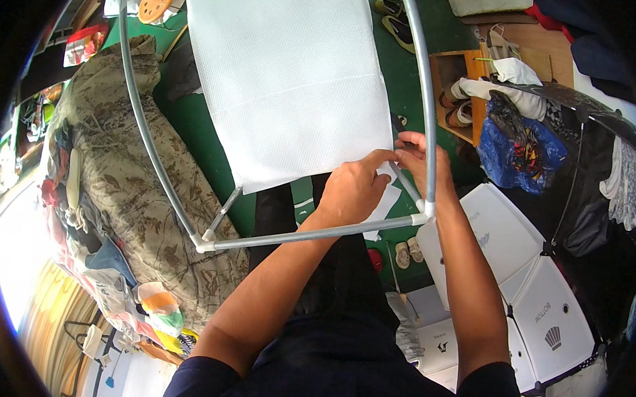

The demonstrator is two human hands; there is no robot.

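A white textured sheet [295, 77] lies across a frame of grey metal tubes [316, 234] with white corner connectors [422, 214]. My left hand [357, 189] is closed at the sheet's near right corner, thumb and index finger pinched there. From the other side my right hand [426, 164] meets it, its arm passing beneath the right side tube and its fingers curled at the same corner. Beside them a short tube [407, 185] runs from the connector toward that corner. The fingers partly hide the corner itself. At the left, another short tube [225, 209] reaches the sheet's other near corner.
A camouflage-patterned cover [156, 163] drapes over something at the left. White panelled boxes [500, 242] stand at the right, near a wooden shoe rack [464, 91] and a blue plastic bag [519, 150]. Shoes [408, 252] sit on the green floor. An orange stool [156, 3] is at the far left.
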